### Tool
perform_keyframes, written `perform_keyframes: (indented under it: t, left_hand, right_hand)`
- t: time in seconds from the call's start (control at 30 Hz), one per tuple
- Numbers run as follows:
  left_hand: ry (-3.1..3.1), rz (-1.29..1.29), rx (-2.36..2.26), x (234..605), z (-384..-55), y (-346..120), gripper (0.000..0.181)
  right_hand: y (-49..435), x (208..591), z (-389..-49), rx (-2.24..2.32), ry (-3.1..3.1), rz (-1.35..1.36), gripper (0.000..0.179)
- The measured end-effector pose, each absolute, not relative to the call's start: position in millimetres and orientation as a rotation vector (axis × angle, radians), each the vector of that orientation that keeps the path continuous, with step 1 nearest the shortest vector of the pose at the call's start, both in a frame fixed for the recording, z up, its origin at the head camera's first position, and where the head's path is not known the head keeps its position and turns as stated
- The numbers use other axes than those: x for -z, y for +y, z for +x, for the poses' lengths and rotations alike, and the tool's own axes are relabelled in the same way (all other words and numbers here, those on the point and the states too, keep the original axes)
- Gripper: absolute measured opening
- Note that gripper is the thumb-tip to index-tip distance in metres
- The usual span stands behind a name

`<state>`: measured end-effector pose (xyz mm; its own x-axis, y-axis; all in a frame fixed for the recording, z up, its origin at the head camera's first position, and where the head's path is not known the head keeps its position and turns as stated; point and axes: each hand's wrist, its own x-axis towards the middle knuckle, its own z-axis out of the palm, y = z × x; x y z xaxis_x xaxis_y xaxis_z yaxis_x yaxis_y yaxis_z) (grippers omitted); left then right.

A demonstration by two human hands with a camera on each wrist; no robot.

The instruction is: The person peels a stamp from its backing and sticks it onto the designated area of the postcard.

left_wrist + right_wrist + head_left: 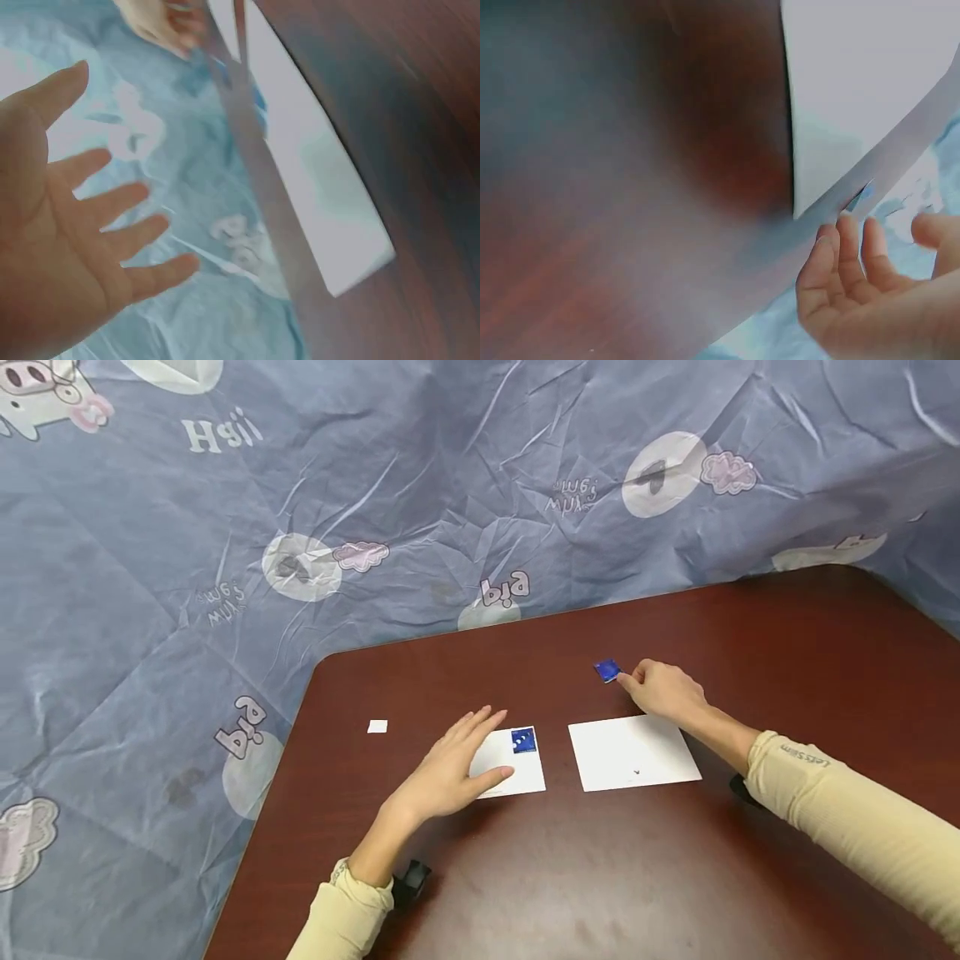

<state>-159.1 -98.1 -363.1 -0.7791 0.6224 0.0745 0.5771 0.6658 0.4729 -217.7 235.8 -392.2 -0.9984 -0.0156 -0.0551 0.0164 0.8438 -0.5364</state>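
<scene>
My right hand (663, 689) reaches over the table, its fingertips right at the near corner of a small blue stamp-like square (607, 671). In the right wrist view the thumb stands apart from the fingers (847, 255), and the blue square (861, 196) shows just past their tips. My left hand (450, 768), fingers spread, hovers over a white postcard-sized sheet (517, 772) and hides its left part. In that sheet's upper right corner sits a blue stamp (523, 741) with pale crescent shapes. To the right lies a second white sheet (633, 752) with a tiny dark mark.
A small white square (377, 727) lies toward the left side of the dark red-brown table (570, 877). Behind and to the left hangs a wrinkled blue-grey cloth (420, 510) with pig and cloud prints. A black strap (412, 881) is at the left wrist.
</scene>
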Motion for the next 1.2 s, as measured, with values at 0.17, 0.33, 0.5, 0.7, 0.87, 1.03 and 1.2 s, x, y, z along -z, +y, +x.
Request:
perform_keyframes:
  t: [0.17,0.33,0.5,0.7,0.87,1.03,1.2]
  left_hand:
    - [2.681,1.304,-0.880,349,-143,-79,0.049]
    - [2.590,1.446,-1.026,332,-127,-65,0.041]
    - [2.559,1.500,-1.056,320,-125,-54,0.040]
    - [2.499,1.341,-1.275,325,-138,-46,0.033]
    - [2.460,1.017,-1.521,340,-151,-41,0.026]
    - [2.521,0.784,-1.655,354,-159,-32,0.039]
    - [2.322,0.556,-1.799,368,-162,-18,0.050]
  right_hand:
    - [238,399,-248,0.782,2.937,0.062,0.034]
    - [234,397,-260,0.719,2.912,0.143,0.035]
    - [232,395,-263,0.806,2.848,0.174,0.029]
    - [230,394,-251,1.089,2.842,0.100,0.024]
    - [222,385,-218,1.250,2.844,-0.015,0.030]
    - [205,367,-179,1.421,2.722,-0.163,0.035]
    - [191,357,-152,1.497,2.588,-0.271,0.030]
